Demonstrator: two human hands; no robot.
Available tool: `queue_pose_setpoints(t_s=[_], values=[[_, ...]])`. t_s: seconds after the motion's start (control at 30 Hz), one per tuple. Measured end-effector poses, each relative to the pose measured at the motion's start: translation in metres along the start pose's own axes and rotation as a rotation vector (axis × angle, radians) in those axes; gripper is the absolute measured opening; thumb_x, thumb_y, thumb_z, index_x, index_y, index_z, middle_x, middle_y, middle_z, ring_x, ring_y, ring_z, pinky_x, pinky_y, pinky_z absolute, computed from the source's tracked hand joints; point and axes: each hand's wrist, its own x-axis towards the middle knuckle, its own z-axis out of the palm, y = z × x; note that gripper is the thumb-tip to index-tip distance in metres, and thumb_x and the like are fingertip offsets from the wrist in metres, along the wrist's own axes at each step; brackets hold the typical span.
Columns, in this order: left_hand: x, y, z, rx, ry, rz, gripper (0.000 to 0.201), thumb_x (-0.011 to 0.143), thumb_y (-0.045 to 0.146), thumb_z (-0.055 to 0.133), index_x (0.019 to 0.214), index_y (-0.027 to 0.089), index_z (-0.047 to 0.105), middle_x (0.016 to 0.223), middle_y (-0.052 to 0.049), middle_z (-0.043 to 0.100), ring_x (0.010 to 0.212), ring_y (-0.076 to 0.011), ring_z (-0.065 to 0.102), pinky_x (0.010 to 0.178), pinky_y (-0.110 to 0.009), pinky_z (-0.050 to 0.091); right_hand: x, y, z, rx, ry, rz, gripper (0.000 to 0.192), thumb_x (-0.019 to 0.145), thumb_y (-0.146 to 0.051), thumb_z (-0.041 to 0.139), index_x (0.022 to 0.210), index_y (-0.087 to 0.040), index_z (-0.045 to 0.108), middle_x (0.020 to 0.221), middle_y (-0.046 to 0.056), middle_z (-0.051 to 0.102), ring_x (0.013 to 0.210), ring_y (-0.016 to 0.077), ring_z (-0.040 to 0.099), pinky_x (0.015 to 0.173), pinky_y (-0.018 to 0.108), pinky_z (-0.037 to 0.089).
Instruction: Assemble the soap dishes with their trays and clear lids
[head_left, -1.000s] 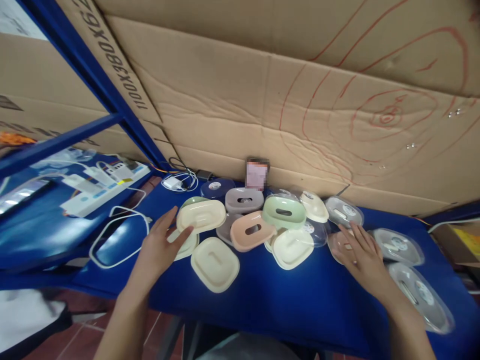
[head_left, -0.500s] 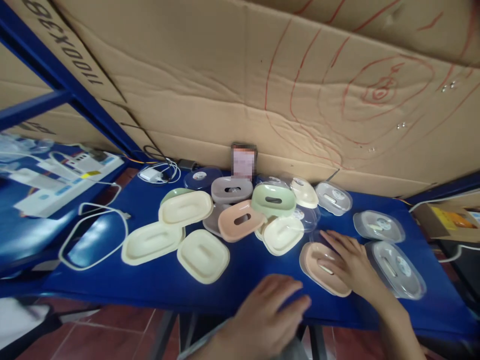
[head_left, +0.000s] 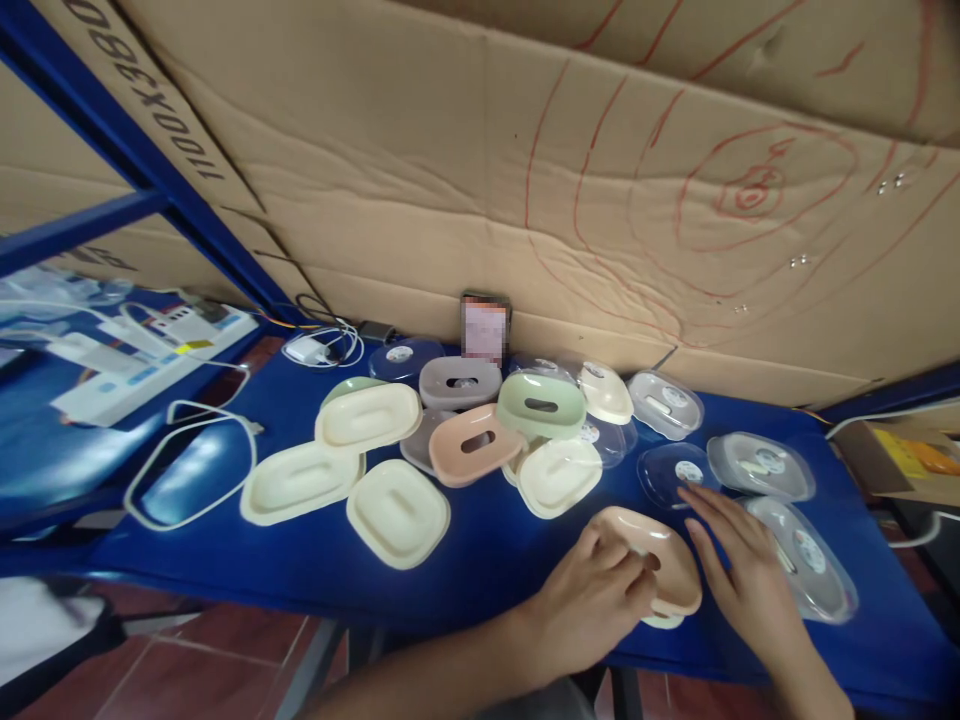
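My left hand (head_left: 592,600) grips a peach soap dish (head_left: 664,565) and holds it just above the front edge of the blue table (head_left: 487,545). My right hand (head_left: 742,570) is beside the dish on its right, fingers spread, touching its rim. A clear lid (head_left: 675,470) lies flat just beyond my right fingertips. A pile of soap dishes fills the table's middle: cream ones (head_left: 397,510), a peach one (head_left: 469,445), a green one (head_left: 544,405), a grey one (head_left: 459,380).
More clear lidded dishes (head_left: 761,465) lie at the right. A white cable loop (head_left: 187,465) and a charger (head_left: 311,348) sit at the left, with a power strip (head_left: 142,365) beyond. A cardboard wall (head_left: 525,180) backs the table. A small blurred card (head_left: 486,328) stands against it.
My left hand left the cream dish at the left, crossed to the right and took hold of the peach dish. That dish came toward me and lifted; a clear lid stayed behind.
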Motion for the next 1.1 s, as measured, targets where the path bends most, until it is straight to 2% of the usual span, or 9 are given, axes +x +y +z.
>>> queue_pose_setpoints(t_s=[0.1, 0.2, 0.33, 0.5, 0.57, 0.67, 0.77, 0.9, 1.1], values=[[-0.004, -0.001, -0.003, 0.015, 0.045, -0.007, 0.024, 0.111, 0.021, 0.053, 0.127, 0.012, 0.069, 0.120, -0.010, 0.071, 0.122, -0.0277, 0.060, 0.097, -0.045, 0.041, 0.053, 0.019, 0.002, -0.120, -0.034, -0.034, 0.047, 0.111, -0.042, 0.047, 0.154, -0.027, 0.057, 0.154, 0.012, 0.064, 0.141, 0.0348, 0.060, 0.115, 0.055, 0.046], [-0.009, -0.002, -0.004, 0.020, 0.082, -0.062, 0.024, 0.111, 0.022, 0.053, 0.128, 0.016, 0.070, 0.128, -0.010, 0.071, 0.125, -0.0268, 0.059, 0.105, -0.046, 0.039, 0.113, 0.045, 0.015, -0.217, -0.105, -0.017, 0.059, 0.108, -0.050, 0.050, 0.159, -0.019, 0.051, 0.163, 0.018, 0.055, 0.148, 0.0404, 0.053, 0.117, 0.059, 0.045], [-0.014, -0.004, -0.002, 0.042, 0.108, -0.142, 0.028, 0.110, 0.023, 0.056, 0.135, 0.019, 0.068, 0.143, -0.010, 0.067, 0.135, -0.0285, 0.056, 0.117, -0.049, 0.033, 0.157, 0.075, 0.029, -0.212, -0.217, -0.006, 0.060, 0.103, -0.051, 0.060, 0.155, -0.020, 0.056, 0.154, 0.017, 0.062, 0.138, 0.0407, 0.062, 0.110, 0.058, 0.052], [-0.014, -0.001, 0.001, 0.093, 0.159, -0.195, 0.031, 0.105, 0.019, 0.059, 0.135, 0.021, 0.068, 0.155, -0.014, 0.058, 0.144, -0.0340, 0.050, 0.121, -0.054, 0.030, 0.159, 0.096, 0.015, -0.141, -0.213, -0.058, 0.050, 0.106, -0.052, 0.053, 0.148, -0.027, 0.063, 0.143, 0.011, 0.072, 0.129, 0.0320, 0.069, 0.106, 0.046, 0.058], [-0.015, 0.004, 0.001, 0.064, 0.197, -0.207, 0.027, 0.105, 0.018, 0.059, 0.129, 0.021, 0.071, 0.148, -0.013, 0.063, 0.135, -0.0306, 0.056, 0.117, -0.051, 0.033, 0.155, 0.098, 0.006, -0.127, -0.157, -0.055, 0.048, 0.109, -0.048, 0.049, 0.147, -0.024, 0.064, 0.140, 0.012, 0.074, 0.125, 0.0309, 0.071, 0.104, 0.045, 0.059], [-0.021, 0.013, 0.003, 0.009, 0.203, -0.111, 0.018, 0.106, 0.019, 0.060, 0.118, 0.021, 0.073, 0.125, -0.008, 0.070, 0.112, -0.0236, 0.063, 0.108, -0.043, 0.039, 0.147, 0.090, 0.003, -0.152, -0.075, -0.041, 0.043, 0.110, -0.040, 0.045, 0.143, -0.021, 0.067, 0.137, 0.013, 0.075, 0.127, 0.0322, 0.070, 0.108, 0.050, 0.056], [-0.030, 0.019, 0.010, 0.009, 0.158, -0.065, 0.018, 0.107, 0.023, 0.062, 0.120, 0.019, 0.073, 0.122, -0.008, 0.070, 0.113, -0.0247, 0.063, 0.107, -0.044, 0.039, 0.138, 0.069, 0.015, -0.209, -0.083, -0.055, 0.040, 0.111, -0.040, 0.044, 0.135, -0.023, 0.071, 0.134, 0.011, 0.076, 0.126, 0.0317, 0.069, 0.109, 0.050, 0.054], [-0.036, 0.019, 0.021, 0.066, 0.093, -0.072, 0.021, 0.107, 0.025, 0.061, 0.123, 0.017, 0.072, 0.132, -0.011, 0.067, 0.125, -0.0287, 0.059, 0.114, -0.049, 0.033, 0.128, 0.047, 0.041, -0.327, -0.159, -0.025, 0.043, 0.109, -0.041, 0.050, 0.140, -0.018, 0.067, 0.133, 0.017, 0.076, 0.118, 0.0345, 0.073, 0.102, 0.050, 0.055], [-0.037, 0.016, 0.021, 0.036, 0.073, -0.040, 0.015, 0.108, 0.024, 0.060, 0.115, 0.018, 0.072, 0.121, -0.009, 0.069, 0.119, -0.0271, 0.061, 0.112, -0.049, 0.033, 0.127, 0.054, 0.058, -0.300, -0.154, 0.023, 0.038, 0.106, -0.033, 0.053, 0.137, -0.019, 0.068, 0.142, 0.017, 0.071, 0.125, 0.0337, 0.070, 0.102, 0.048, 0.057]])
